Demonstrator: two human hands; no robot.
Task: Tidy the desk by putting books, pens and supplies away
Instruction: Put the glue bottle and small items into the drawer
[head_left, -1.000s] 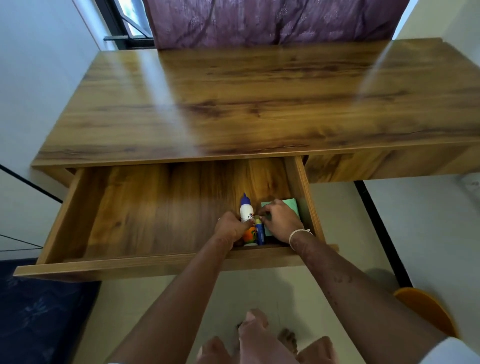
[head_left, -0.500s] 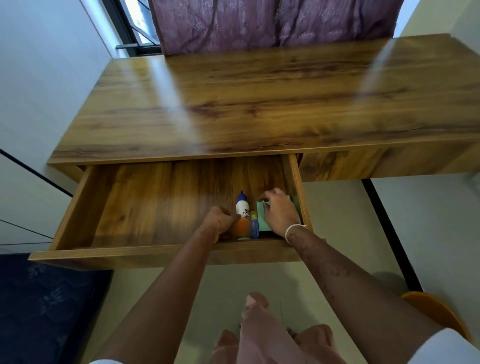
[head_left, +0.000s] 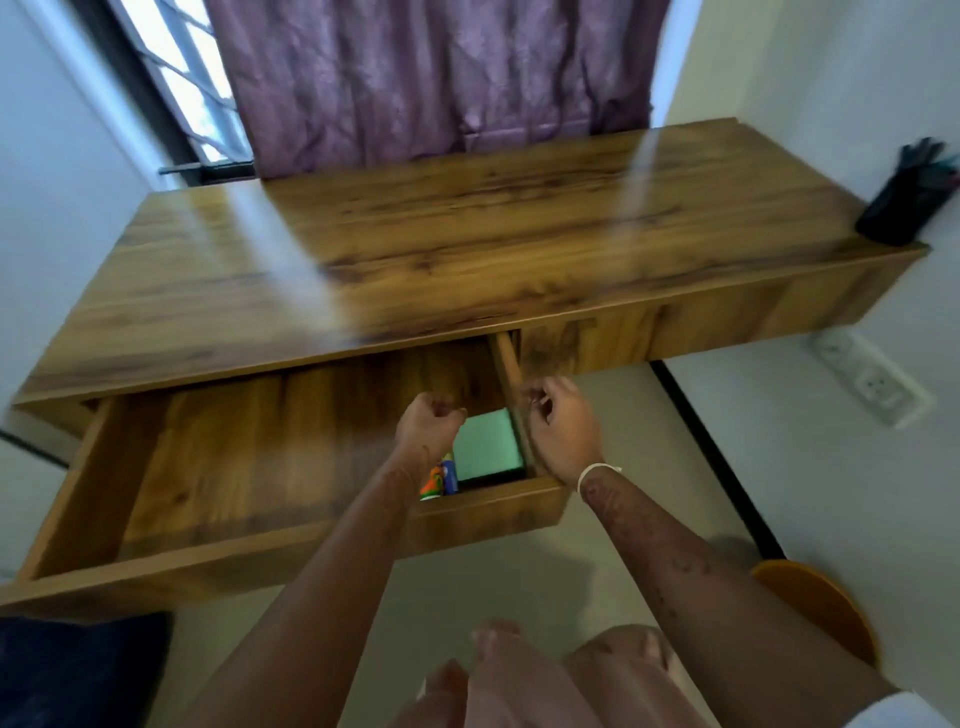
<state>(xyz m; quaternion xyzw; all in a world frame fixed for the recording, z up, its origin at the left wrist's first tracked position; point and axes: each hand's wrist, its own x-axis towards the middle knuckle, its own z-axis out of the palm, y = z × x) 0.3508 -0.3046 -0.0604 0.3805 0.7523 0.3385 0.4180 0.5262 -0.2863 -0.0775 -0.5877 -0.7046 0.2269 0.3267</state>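
Observation:
The wooden desk's drawer (head_left: 218, 551) is pulled out. In its right front corner lie a green pad (head_left: 485, 444), a blue stick (head_left: 450, 475) and a glue bottle (head_left: 432, 480), mostly hidden by my left forearm. My left hand (head_left: 427, 421) hovers over the bottle with curled fingers and nothing in it. My right hand (head_left: 558, 423) is above the drawer's right wall, fingers loosely curled, holding nothing. A black pen holder (head_left: 904, 202) with pens stands at the desk top's far right corner. The picture is blurred.
The desk top (head_left: 467, 249) is bare apart from the pen holder. A purple curtain (head_left: 431, 78) hangs behind it. A wall socket (head_left: 872, 382) is at the right, an orange stool (head_left: 821, 608) at the lower right, a dark cushion (head_left: 78, 670) at the lower left.
Both hands have let go of the glue bottle and pad and lifted out of the drawer. The camera has tilted up and right, bringing the pen holder into view.

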